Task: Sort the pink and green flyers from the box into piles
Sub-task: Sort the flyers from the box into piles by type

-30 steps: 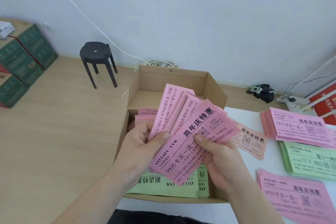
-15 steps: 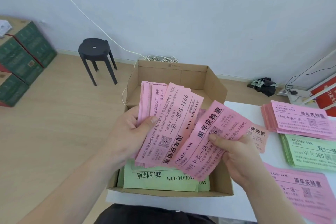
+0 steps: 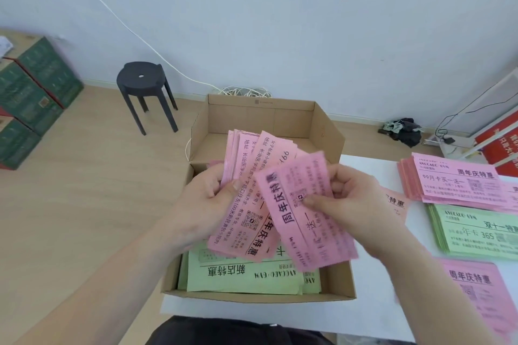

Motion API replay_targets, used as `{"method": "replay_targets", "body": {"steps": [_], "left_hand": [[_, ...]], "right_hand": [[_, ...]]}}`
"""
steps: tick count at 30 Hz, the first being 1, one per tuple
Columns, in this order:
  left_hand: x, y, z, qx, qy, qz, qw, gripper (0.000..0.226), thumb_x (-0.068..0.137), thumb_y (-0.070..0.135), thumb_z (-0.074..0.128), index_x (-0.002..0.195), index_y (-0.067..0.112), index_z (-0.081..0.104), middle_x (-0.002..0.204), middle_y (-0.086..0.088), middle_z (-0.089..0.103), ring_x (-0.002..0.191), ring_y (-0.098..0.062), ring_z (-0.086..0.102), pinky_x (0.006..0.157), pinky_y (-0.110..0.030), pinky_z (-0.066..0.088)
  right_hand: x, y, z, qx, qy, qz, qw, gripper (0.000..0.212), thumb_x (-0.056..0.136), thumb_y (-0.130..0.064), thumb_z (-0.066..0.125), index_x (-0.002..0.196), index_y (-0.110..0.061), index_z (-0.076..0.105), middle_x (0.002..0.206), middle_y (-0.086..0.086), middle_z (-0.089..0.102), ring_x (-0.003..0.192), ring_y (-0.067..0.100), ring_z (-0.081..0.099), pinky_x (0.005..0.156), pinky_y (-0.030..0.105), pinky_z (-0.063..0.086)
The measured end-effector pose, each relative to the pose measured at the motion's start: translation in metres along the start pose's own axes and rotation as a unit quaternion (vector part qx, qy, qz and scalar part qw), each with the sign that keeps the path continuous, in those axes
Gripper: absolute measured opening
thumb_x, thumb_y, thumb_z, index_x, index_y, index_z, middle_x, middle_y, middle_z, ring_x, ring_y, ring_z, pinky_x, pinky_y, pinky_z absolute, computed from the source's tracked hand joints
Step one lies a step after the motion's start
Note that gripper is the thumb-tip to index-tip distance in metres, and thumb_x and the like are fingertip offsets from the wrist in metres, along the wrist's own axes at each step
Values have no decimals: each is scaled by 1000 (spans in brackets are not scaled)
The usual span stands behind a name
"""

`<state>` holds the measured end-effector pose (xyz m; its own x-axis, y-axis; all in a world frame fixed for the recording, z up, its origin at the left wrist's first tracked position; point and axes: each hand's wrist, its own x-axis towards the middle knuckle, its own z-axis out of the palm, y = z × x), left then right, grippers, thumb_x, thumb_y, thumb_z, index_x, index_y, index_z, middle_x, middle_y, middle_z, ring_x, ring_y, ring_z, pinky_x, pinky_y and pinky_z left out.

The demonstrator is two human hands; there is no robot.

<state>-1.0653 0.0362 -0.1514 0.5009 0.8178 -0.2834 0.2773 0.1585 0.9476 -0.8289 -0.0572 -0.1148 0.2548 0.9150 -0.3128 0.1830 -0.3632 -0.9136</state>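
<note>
My left hand [image 3: 206,202] grips a fanned bunch of pink flyers [image 3: 246,199] above the open cardboard box [image 3: 260,112]. My right hand [image 3: 349,199] pinches a separate pink flyer bundle [image 3: 311,235], turned nearly upright and overlapping the fan. Green flyers [image 3: 241,272] lie flat in the box bottom. On the white table [image 3: 364,171] to the right sit a pink pile [image 3: 454,182], a green pile [image 3: 476,230] and a nearer pink pile [image 3: 479,297]. A single pink flyer [image 3: 396,204] lies partly hidden behind my right hand.
A black stool [image 3: 144,87] stands on the wooden floor at the left. Green boxes [image 3: 30,95] are stacked at the far left. A white cable coil [image 3: 246,91] lies behind the box. Dark cloth [image 3: 403,129] and a red sign [image 3: 499,145] sit at the right.
My right hand has rotated its pink bundle from slanted to nearly upright and drawn it over the left hand's fan. The left hand's bunch has spread and tilted a little.
</note>
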Motion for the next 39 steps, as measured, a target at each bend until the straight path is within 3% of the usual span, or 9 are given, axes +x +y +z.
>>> {"method": "replay_targets", "body": {"steps": [5, 12, 15, 17, 21, 26, 31, 35, 39], "left_hand": [[8, 13, -12, 130, -87, -4, 988, 21, 109, 25, 52, 113, 35, 70, 107, 11, 78, 100, -12, 75, 91, -46, 60], [7, 27, -9, 175, -225, 8, 959, 15, 103, 21, 63, 106, 35, 69, 97, 16, 77, 91, 3, 71, 77, -21, 57], [7, 21, -12, 206, -251, -4, 946, 16, 105, 21, 59, 95, 20, 72, 88, -5, 73, 79, -11, 64, 78, -45, 57], [6, 18, -13, 211, -270, -21, 939, 17, 106, 22, 56, 103, 19, 72, 97, -5, 76, 86, -18, 69, 87, -46, 57], [5, 18, -4, 124, -264, -103, 951, 27, 106, 43, 51, 109, 26, 73, 105, -2, 77, 86, -10, 69, 84, -36, 57], [3, 5, 4, 252, -258, -26, 932, 9, 92, 37, 66, 100, 34, 65, 103, 11, 73, 103, -8, 67, 96, -34, 54], [-4, -3, 5, 94, -106, -60, 988, 19, 101, 19, 60, 100, 34, 73, 97, 8, 78, 93, -16, 74, 86, -34, 57], [-17, 1, 12, -107, -11, -32, 994, 33, 103, 15, 62, 115, 44, 73, 114, 8, 78, 105, -16, 75, 94, -46, 59], [-24, 9, 26, -122, 9, 20, 992, 46, 101, 10, 65, 108, 55, 73, 114, 18, 77, 107, -6, 73, 87, -27, 60]], "right_hand": [[22, -49, 4, -529, -116, -148, 828, 23, 94, -14, 63, 91, -35, 54, 91, -12, 61, 90, 17, 59, 73, 29, 49], [33, -49, 53, -584, -194, -265, 742, 64, 85, -16, 78, 132, -35, 40, 120, -9, 52, 108, 21, 59, 72, 38, 51], [35, -33, 58, -615, -116, -377, 683, 109, 50, -51, 97, 143, -33, 43, 114, -3, 56, 104, 22, 56, 78, 36, 47], [37, -34, 61, -645, -154, -354, 660, 122, 52, -62, 92, 154, -32, 31, 124, -3, 62, 117, 23, 58, 98, 39, 45], [44, -40, 70, -700, -227, -228, 637, 102, 74, -52, 86, 153, -34, 23, 108, -5, 72, 102, 23, 70, 73, 35, 52], [53, -36, 71, -693, -192, -250, 648, 96, 76, -55, 82, 153, -34, 28, 101, -5, 73, 99, 23, 69, 96, 40, 48], [44, -22, 53, -555, 119, -395, 722, 116, 57, -58, 92, 157, -29, 41, 140, 8, 55, 139, 32, 46, 123, 60, 23], [16, -12, 51, -137, 97, -71, 983, 109, 70, -41, 94, 158, -33, 30, 158, 0, 41, 134, 19, 55, 107, 43, 50], [9, 14, 53, 197, -78, 77, 974, 31, 93, 2, 70, 123, -3, 69, 116, 16, 76, 108, 36, 74, 93, 51, 59]]}}
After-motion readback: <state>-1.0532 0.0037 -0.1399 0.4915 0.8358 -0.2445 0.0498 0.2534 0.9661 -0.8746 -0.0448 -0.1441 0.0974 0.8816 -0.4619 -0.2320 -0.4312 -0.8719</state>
